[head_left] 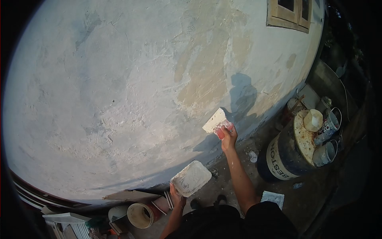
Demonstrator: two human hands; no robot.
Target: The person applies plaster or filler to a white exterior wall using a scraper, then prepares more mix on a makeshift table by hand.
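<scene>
My right hand (229,137) is closed round the red handle of a putty knife (215,120). White paste coats its wide blade and part of the handle, and the blade is at or close to the wall (151,79); contact cannot be told. Lower and to the left, my left hand (177,197) grips the edge of a shallow rectangular tray (192,178) smeared with white paste. The wall is patchy, with white-grey rough plaster and beige areas. A shadow falls on it above my right hand.
A blue drum (278,159) at right carries a pale container (313,120) and metal buckets (324,153). An open bucket (140,215) stands at lower left beside boards. A whitish square piece (273,198) lies near my right arm. A wooden window frame (289,16) is at upper right.
</scene>
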